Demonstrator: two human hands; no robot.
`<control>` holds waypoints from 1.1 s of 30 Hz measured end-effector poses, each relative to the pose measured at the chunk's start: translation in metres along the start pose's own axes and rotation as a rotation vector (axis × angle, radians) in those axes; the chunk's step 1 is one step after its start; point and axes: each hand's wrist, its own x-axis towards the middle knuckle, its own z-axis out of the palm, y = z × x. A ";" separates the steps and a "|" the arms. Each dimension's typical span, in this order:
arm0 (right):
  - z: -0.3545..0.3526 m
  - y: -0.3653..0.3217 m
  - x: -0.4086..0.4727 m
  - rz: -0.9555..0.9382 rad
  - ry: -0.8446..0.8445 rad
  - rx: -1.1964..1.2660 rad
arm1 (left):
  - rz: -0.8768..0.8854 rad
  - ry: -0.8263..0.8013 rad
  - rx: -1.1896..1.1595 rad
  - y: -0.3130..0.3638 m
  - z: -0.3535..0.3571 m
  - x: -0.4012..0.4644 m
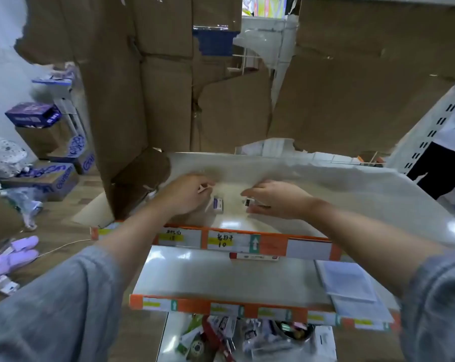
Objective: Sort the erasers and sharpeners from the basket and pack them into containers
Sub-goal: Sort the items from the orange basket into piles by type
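Both hands reach over the top shelf point(325, 194), which is white with an orange front edge. The left hand point(188, 194) has its fingers curled around something thin and white; it is too blurry to tell what. Just beside it a small purple and white box point(218, 204) sits on the shelf, maybe an eraser. The right hand point(274, 199) pinches a small white thing with a black patch point(247, 202), also too blurry to name. The two hands are near each other but not touching. A second shelf point(221, 278) sits lower. Under it, a heap of small packets point(237, 335) lies in a jumble. Big brown cardboard boxes point(169, 87) stand behind.
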 end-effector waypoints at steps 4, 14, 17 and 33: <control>0.000 0.002 0.001 0.005 0.029 -0.028 | -0.038 -0.013 0.003 -0.003 -0.002 0.002; 0.009 0.000 -0.013 0.230 0.301 0.397 | -0.066 -0.102 -0.022 0.008 0.003 -0.005; 0.016 -0.002 -0.021 0.269 0.320 0.442 | -0.067 -0.157 -0.012 0.011 0.003 -0.004; 0.007 -0.018 -0.061 0.488 0.423 0.594 | -0.075 -0.050 -0.380 0.047 0.005 -0.012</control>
